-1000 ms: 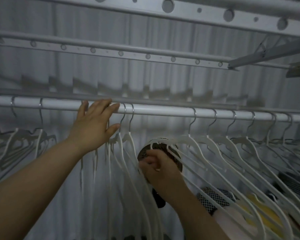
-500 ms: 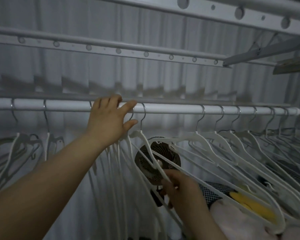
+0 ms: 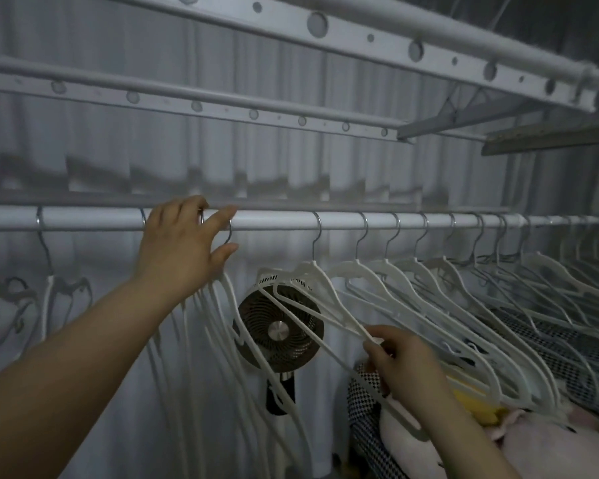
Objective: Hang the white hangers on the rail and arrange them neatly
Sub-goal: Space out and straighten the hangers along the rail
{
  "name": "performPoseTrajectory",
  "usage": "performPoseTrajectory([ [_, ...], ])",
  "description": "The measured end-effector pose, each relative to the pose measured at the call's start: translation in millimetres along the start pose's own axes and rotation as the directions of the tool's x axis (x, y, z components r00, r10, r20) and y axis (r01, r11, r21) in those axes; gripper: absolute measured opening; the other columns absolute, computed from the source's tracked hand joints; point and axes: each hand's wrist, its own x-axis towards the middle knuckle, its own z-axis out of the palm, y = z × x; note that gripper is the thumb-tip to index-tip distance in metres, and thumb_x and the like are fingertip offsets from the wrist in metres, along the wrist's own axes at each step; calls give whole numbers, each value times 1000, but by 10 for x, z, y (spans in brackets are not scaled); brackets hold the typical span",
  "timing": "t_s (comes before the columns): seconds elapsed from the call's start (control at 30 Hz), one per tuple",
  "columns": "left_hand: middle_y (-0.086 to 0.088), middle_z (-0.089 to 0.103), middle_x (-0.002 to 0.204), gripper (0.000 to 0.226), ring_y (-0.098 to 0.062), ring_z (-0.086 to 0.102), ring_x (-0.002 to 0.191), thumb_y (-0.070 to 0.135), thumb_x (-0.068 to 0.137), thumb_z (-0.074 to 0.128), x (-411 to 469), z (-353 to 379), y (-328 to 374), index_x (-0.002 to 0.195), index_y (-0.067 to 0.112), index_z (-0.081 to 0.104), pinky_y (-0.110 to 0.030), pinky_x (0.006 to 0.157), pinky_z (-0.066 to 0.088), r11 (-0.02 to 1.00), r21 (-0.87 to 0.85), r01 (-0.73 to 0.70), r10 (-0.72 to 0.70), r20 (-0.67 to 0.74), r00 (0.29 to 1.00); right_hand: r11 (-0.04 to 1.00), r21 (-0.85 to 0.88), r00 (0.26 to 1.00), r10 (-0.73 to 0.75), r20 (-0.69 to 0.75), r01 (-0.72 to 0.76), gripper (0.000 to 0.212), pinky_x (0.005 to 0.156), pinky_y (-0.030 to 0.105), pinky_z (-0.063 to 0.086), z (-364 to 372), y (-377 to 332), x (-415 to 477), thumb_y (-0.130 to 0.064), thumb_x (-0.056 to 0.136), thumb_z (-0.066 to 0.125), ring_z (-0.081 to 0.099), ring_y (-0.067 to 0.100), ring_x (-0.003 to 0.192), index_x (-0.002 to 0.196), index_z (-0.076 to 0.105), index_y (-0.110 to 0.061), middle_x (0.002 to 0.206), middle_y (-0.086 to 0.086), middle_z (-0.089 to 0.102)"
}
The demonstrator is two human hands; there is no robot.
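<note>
Left hand (image 3: 180,250), open, has slid right against bunched hooks (image 3: 229,233) on the rail (image 3: 274,221); right hand (image 3: 403,366) now pinches the next hanger (image 3: 313,267) lower, ready to close the gap.

White hangers (image 3: 412,292) — metal hooks over white rail (image 3: 274,221), slanting rightward.

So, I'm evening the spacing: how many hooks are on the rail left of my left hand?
2: one hook near the left edge, another hook beside the left hand; more may hide behind it.
</note>
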Motion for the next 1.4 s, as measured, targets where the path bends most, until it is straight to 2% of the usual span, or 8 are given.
performPoseTrajectory([
  [0.17, -27, 63, 91, 58, -43, 62, 80, 47, 71, 39, -5, 0, -11, 105, 9, 68, -50, 75, 49, 1000, -7, 8, -8, 13, 1000, 995, 95, 1000, 28, 6, -28, 21, 34, 11, 36, -57, 44, 14, -12, 92, 50, 43, 3, 26, 107, 64, -15, 55, -3, 57],
  [0.33, -28, 63, 94, 52, -46, 61, 82, 43, 69, 50, -17, -15, -51, 105, 9, 68, -54, 75, 48, 1000, 4, 20, -20, 14, 1000, 992, 123, 999, 37, 9, -38, 22, 34, 12, 35, -64, 69, 21, -12, 91, 50, 43, 3, 26, 107, 65, -14, 49, -4, 56],
  [0.6, -27, 63, 89, 56, -45, 61, 78, 45, 71, 41, -44, -44, -90, 105, 8, 68, -52, 72, 49, 1000, 13, 23, -23, -2, 1000, 995, 88, 999, 35, 39, -39, 20, 35, 10, 36, -41, 24, 17, -16, 92, 50, 45, 0, 28, 106, 63, -18, 54, -5, 56],
  [0.77, -27, 62, 87, 58, -43, 61, 74, 45, 70, 40, -43, -29, -131, 105, 9, 68, -50, 69, 50, 1000, 18, 22, -22, -20, 1000, 993, 117, 999, 19, 32, -23, 16, 36, 10, 34, -9, -30, 7, -13, 91, 51, 42, 2, 27, 91, 60, -27, 45, -5, 52],
  [0.97, -27, 62, 88, 58, -44, 61, 75, 45, 70, 39, -40, -2, -140, 105, 8, 67, -51, 70, 50, 1000, 20, 11, -10, -43, 999, 987, 159, 998, 24, 65, -34, 16, 35, 12, 34, 29, -30, 24, -13, 91, 51, 40, 2, 28, 96, 61, -25, 53, -3, 56],
  [1.13, -27, 63, 89, 60, -44, 61, 77, 46, 71, 39, -33, 20, -138, 107, 8, 67, -51, 70, 50, 1000, 26, 0, 1, -38, 999, 993, 115, 999, 22, 29, -25, 20, 46, 14, 42, 22, -2, 45, -22, 90, 54, 52, 4, 44, 108, 62, -21, 65, -3, 61],
  [1.23, -27, 63, 92, 61, -44, 62, 80, 46, 71, 39, -37, 29, -135, 110, 6, 65, -51, 73, 49, 1000, 14, -17, 18, -50, 999, 999, 6, 999, -32, -40, 32, 36, 66, 18, 45, -40, -21, 23, -31, 87, 57, 58, 8, 71, 122, 54, -22, 79, -7, 58],
  [1.4, -28, 60, 112, 59, -42, 57, 98, 43, 75, 39, -93, 105, -140, 119, 5, 53, -50, 88, 43, 996, -62, -58, 51, -109, 993, 983, -92, 962, -172, -213, 156, 41, 82, 19, 35, -138, -210, -58, -27, 87, 58, 50, 9, 100, 126, 52, -21, 105, -6, 57],
])
